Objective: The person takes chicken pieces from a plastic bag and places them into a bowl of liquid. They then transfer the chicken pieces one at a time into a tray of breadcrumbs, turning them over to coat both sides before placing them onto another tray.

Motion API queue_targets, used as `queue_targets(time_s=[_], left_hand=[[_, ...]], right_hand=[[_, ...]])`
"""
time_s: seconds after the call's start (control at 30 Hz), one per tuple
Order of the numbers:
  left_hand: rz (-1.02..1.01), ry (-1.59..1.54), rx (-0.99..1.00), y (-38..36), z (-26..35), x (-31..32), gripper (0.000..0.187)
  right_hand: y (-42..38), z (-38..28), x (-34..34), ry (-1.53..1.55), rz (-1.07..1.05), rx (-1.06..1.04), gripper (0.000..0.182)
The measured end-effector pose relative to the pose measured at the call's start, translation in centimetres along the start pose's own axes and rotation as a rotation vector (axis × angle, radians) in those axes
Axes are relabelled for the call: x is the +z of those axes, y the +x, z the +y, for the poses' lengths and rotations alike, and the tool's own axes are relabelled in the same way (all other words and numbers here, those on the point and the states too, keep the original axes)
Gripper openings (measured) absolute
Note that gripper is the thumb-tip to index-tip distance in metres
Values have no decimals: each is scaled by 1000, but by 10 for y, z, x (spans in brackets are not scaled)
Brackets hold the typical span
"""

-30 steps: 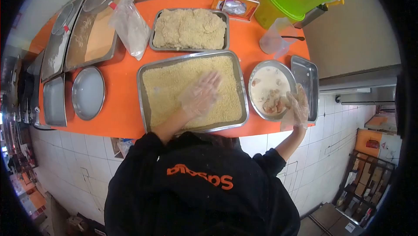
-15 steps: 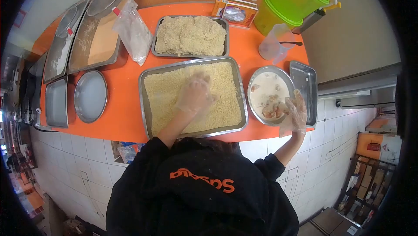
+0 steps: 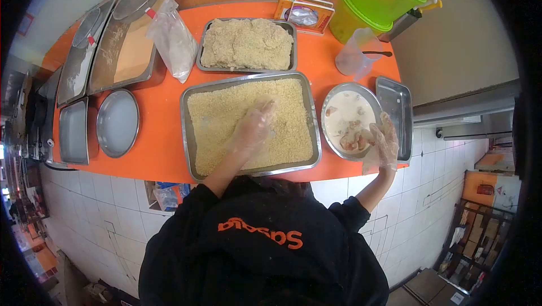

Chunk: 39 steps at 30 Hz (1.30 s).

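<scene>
My left hand [image 3: 254, 126], in a clear plastic glove, is down in the breadcrumbs [image 3: 214, 111] that fill a wide metal tray [image 3: 311, 115]. Its fingers are curled together on the crumbs; whether a piece lies under them is hidden. At the right, my gloved right hand [image 3: 385, 147] is held at the near right rim of a round metal bowl [image 3: 326, 135], fingers apart and wet with batter. White batter [image 3: 343, 113] fills this bowl, with raw meat pieces [image 3: 354, 141] in it close to my right thumb.
Behind the crumb tray stands a tray of breaded pieces [image 3: 248, 44]. Right of the bowl is a metal tray [image 3: 402, 105]; behind it, a plastic jug [image 3: 357, 57] and green-lidded tubs [image 3: 367, 9]. Left are a flour bag [image 3: 172, 43], a powder bin [image 3: 132, 60] and a round pan [image 3: 118, 123].
My left hand has turned and drawn its spread fingers together in the breadcrumbs. My right hand stays by the bowl, its fingers shifted slightly.
</scene>
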<state>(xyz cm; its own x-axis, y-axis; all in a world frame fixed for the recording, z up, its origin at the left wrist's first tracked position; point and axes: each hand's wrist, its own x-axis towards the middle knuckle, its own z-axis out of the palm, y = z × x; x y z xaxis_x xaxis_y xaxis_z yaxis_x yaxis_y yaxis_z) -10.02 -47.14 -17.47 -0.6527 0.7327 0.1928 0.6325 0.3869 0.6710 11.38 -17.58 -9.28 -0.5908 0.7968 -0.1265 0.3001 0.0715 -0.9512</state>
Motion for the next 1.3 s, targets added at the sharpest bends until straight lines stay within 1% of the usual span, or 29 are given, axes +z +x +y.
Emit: queue_targets(time_s=[0.03,0.13,0.23,0.33,0.37,0.43,0.53,0.6,0.63,0.73,0.83,0.97,1.0,1.03,1.1,1.13,1.2,1.27,1.3], left_hand=[[-9,-100,-15,0,1,-3,56],[170,-551,117,-15,10,-7,61],[350,-950,-145,-20,20,-6,65],[360,-369,-143,-41,-24,-32,66],[278,-241,-171,-48,-29,-50,67],[104,11,-227,-64,-26,-83,70],[-403,393,-628,-94,-35,-74,73],[-167,53,-644,-105,-46,-52,69],[-47,-116,-646,-105,-42,-48,67],[405,-664,-366,-79,-18,-39,59],[228,-242,-376,-64,-21,-55,54],[261,-221,-113,-37,-50,-56,50],[259,-203,-62,-21,-23,-76,50],[261,-185,-9,-11,-5,-83,49],[-4,347,39,-15,-23,-31,49],[-136,615,60,-19,-32,-12,49],[-168,585,12,-16,-36,-14,53],[-202,533,-14,-19,-28,-14,57],[-200,515,1,-6,-9,-26,58]], right_hand=[[1,3,-2,-8,8,-3,68],[1,6,-6,-36,30,-1,68],[2,-3,-3,-61,39,3,68],[5,-4,-3,-54,33,-9,69],[7,2,-6,-46,28,-20,69],[6,5,-7,-33,29,-12,69],[3,2,-6,-42,31,19,69],[9,8,-7,-74,25,19,68],[9,7,-4,-56,19,5,68],[7,-2,4,-29,23,-28,66],[7,-9,5,-69,19,-35,66],[11,-2,-5,-42,-7,-45,67],[9,0,-9,-35,-14,-39,67],[6,-1,-9,-18,-1,-22,67],[3,-6,-6,19,21,2,68],[2,-7,-6,-14,23,2,68],[3,-9,-3,-59,41,-13,68],[-2,-12,-5,-27,23,12,68],[0,-14,-3,-3,20,16,68]])
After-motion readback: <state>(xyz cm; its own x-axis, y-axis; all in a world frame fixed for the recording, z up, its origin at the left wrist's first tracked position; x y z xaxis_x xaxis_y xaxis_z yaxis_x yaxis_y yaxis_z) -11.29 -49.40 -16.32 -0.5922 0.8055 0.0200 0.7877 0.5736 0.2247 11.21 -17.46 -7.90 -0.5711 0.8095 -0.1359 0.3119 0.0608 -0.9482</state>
